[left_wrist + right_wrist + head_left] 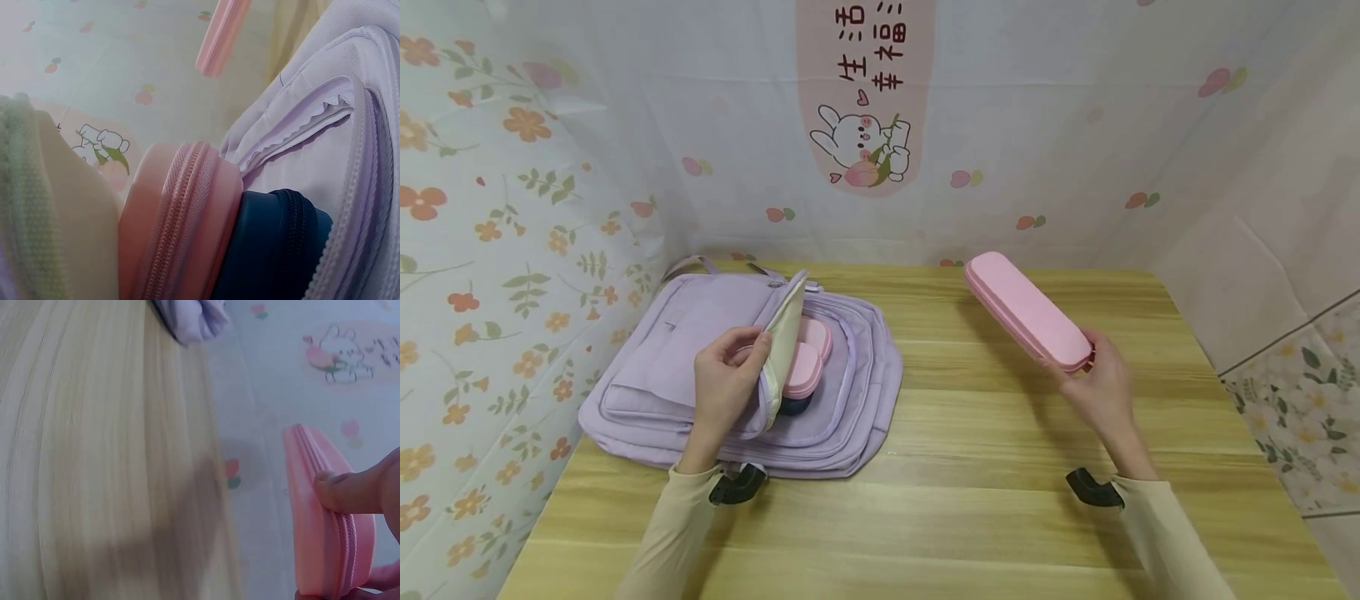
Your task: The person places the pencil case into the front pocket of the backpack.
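Observation:
A lilac backpack [700,308] lies flat on the left of the table with its front pocket unzipped. My left hand [727,379] pinches the edge of the pocket flap [784,354] and holds it raised. Inside the pocket are pink zip cases [805,367] and, under them, a dark blue zip case [269,244]. On the right, my right hand [1097,383] grips the near end of another long pink zip case [1026,308], held tilted above the table. The thumb [350,492] presses along its zipper side.
The wood-grain table [970,517] carries the backpack at left. A white printed cloth [1045,125] hangs behind, and a floral cloth [512,250] hangs at the left side. Each wrist wears a black camera mount [737,485].

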The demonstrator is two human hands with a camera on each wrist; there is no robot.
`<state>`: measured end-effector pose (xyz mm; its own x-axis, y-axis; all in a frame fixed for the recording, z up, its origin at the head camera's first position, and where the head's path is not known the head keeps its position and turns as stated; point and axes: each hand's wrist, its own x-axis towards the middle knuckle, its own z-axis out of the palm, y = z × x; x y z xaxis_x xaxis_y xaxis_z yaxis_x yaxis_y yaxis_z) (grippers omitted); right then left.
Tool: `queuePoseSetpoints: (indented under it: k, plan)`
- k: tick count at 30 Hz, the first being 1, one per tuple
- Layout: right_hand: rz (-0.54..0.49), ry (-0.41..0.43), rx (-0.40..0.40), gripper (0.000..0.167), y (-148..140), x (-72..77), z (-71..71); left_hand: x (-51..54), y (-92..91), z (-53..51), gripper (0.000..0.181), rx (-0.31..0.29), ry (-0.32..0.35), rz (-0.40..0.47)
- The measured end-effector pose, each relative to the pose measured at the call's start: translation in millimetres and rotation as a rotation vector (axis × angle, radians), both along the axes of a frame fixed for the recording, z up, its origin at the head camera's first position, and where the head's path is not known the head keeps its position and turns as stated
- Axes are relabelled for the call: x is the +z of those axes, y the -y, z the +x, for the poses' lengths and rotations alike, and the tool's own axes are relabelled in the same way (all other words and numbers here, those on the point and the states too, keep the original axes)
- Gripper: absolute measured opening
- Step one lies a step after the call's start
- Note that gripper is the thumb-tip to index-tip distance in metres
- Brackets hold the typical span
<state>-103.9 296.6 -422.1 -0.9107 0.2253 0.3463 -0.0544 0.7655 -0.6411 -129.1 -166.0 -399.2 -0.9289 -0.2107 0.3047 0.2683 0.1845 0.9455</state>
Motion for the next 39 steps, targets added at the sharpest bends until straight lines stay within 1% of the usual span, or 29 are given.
queuePoseSetpoints:
  k: [5,9,15,18,21,27,33,39]
  plan:
    - [-0.03,0.007,0.11,0.068,18.0,4.9,-1.5,1.0,-0.1,-0.2,0.016,0.001,-0.007,-0.019]
    - [-0.017,0.003,0.15,0.069,34.0,9.2,-2.1,2.5,-1.0,-0.8,0.016,-0.003,-0.012,-0.027]
    - [0.002,0.005,0.203,0.072,54.4,12.4,-5.7,4.0,-1.7,-1.4,0.018,0.001,0.007,-0.037]
    - [-0.008,-0.004,0.241,0.072,63.1,12.5,-7.4,4.1,-2.0,-2.9,0.018,-0.018,0.022,-0.044]
    - [-0.022,0.008,0.28,0.072,71.6,12.4,-9.0,4.6,-2.4,-3.9,0.019,-0.04,0.031,-0.039]
    - [-0.045,0.042,0.372,0.072,87.9,11.7,-11.9,5.1,-1.4,-4.6,0.019,-0.06,0.039,-0.04]
    - [-0.068,0.04,0.487,0.073,102.4,10.0,-15.8,7.5,-1.0,-3.4,0.018,-0.101,0.062,0.002]
    - [-0.084,0.065,0.537,0.076,115.2,9.1,-21.0,8.3,0.1,-2.9,0.018,-0.103,0.071,0.018]
